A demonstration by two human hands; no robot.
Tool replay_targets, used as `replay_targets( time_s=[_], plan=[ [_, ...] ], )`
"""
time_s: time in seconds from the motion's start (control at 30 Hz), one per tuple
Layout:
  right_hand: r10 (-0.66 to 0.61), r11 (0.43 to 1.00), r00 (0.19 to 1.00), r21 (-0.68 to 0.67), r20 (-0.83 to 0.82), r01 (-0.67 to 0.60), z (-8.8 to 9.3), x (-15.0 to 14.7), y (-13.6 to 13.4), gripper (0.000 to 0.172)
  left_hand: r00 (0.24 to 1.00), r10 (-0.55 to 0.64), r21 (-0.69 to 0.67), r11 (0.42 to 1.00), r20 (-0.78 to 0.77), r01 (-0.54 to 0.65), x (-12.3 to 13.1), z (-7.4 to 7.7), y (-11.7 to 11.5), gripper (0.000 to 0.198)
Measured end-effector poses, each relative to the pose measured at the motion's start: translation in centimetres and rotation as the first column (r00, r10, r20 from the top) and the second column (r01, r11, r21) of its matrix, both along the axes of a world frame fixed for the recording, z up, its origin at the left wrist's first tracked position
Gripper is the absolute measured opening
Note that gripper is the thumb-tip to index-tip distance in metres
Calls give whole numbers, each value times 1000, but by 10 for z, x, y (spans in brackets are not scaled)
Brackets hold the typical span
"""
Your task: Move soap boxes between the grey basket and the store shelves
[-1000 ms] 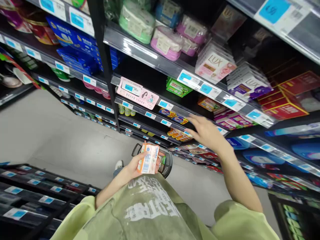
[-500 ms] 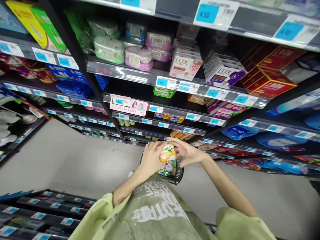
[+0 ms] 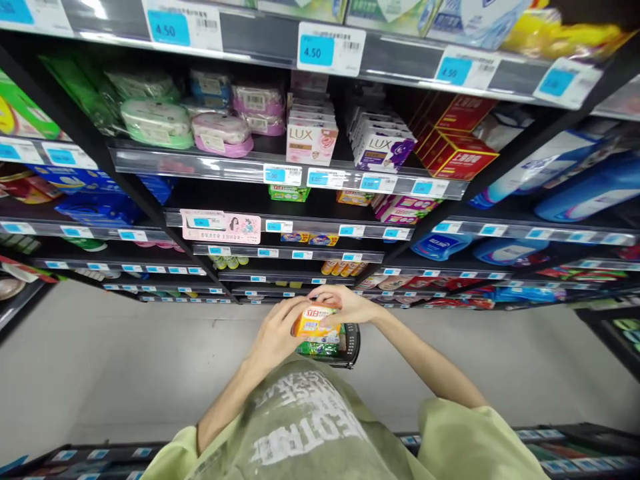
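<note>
Between my two hands is an orange and yellow soap pack (image 3: 314, 323) with a red and white label, its printed face turned up. My left hand (image 3: 280, 328) grips its left end with bent fingers. On its right side, my right hand (image 3: 350, 308) has the thumb over the front and the fingers behind the top edge. Just below the pack is a dark shopping basket (image 3: 353, 341), holding a green pack (image 3: 319, 349) and other goods partly hidden by my hands.
A shelf unit ahead carries LUX soap boxes (image 3: 311, 137), pink and green soap dishes (image 3: 157, 122), and red boxes (image 3: 457, 153). Blue bottles (image 3: 440, 243) stand to the right. Grey floor (image 3: 165, 353) lies around me, with low shelves (image 3: 90, 460) behind at the lower left.
My right hand has closed onto the soap pack, which has turned so its label faces up. The view has swung right along the shelves.
</note>
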State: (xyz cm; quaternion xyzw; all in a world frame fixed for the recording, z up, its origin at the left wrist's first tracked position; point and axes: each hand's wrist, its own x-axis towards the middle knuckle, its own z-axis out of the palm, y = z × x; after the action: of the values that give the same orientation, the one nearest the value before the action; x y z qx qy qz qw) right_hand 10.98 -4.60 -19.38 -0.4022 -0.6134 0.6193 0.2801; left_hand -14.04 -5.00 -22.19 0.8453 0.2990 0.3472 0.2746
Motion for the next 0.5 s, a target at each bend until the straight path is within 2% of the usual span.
replay_targets(
  time_s=[0.07, 0.13, 0.2, 0.27, 0.33, 0.4, 0.43, 0.5],
  plan=[
    [74, 983, 979, 154, 188, -104, 19, 6, 7, 56, 1000, 1, 86, 996, 15, -2, 4, 1, -7, 57],
    [50, 937, 931, 307, 361, -169, 44, 19, 18, 46, 995, 56, 79, 995, 85, -63, 7, 3, -15, 56],
    [-105, 892, 889, 437, 445, -113, 65, 39, 33, 42, 984, 105, -2, 994, 141, -105, 6, 3, -24, 51],
    [-342, 811, 830, 585, 441, 23, 79, 64, 54, 43, 983, 118, -100, 989, 139, -105, -1, -3, -33, 42],
    [-564, 671, 734, 729, 380, 138, 83, 91, 80, 44, 989, 109, -182, 979, 96, -90, -12, -15, -40, 32],
    [-694, 560, 636, 808, 337, 182, 81, 116, 107, 47, 993, 106, -250, 964, 41, -93, -27, -29, -47, 24],
    [-726, 542, 592, 821, 349, 179, 78, 127, 119, 47, 994, 109, -282, 954, 12, -101, -35, -36, -50, 21],
    [-741, 563, 514, 816, 431, 127, 73, 143, 141, 49, 991, 125, -347, 928, -51, -135, -49, -47, -55, 19]
  ],
)
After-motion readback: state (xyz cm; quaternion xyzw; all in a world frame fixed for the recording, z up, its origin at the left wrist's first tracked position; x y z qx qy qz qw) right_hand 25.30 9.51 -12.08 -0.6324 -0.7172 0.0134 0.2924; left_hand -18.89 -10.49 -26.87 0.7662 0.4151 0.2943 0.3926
